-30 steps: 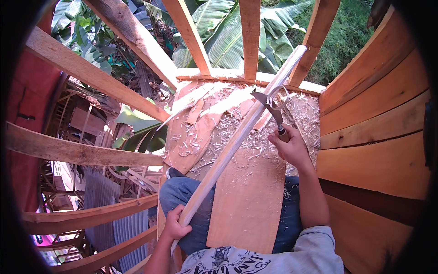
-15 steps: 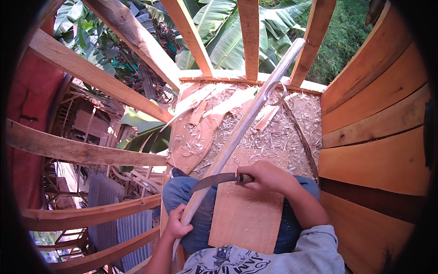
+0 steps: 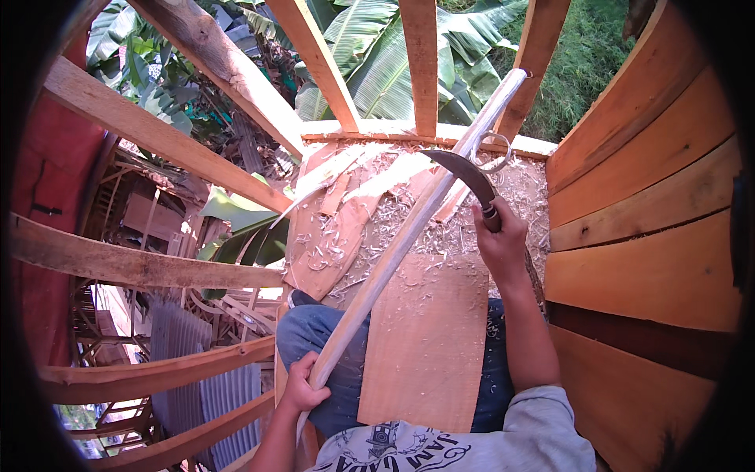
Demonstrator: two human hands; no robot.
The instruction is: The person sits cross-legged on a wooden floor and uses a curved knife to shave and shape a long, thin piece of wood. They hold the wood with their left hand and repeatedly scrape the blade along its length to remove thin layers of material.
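My left hand [image 3: 303, 387] grips the near end of a long pale wooden pole [image 3: 409, 236] that slants up and away to the far rail. My right hand [image 3: 499, 240] holds the handle of a curved dark blade [image 3: 465, 171], whose edge lies against the pole's upper part. A thin curl of shaving [image 3: 499, 153] hangs off the pole beside the blade. A flat wooden board [image 3: 429, 334] rests across my lap over blue jeans.
Wood shavings and offcuts [image 3: 346, 220] cover the plank floor ahead. Orange plank wall [image 3: 645, 236] stands close on the right. Bare wooden rails [image 3: 149, 267] fence the left and front, with a drop, tin roofing and banana leaves [image 3: 377, 63] beyond.
My right hand has swung the blade from down near my lap back up to the pole's upper part. The left hand and pole have stayed in place.
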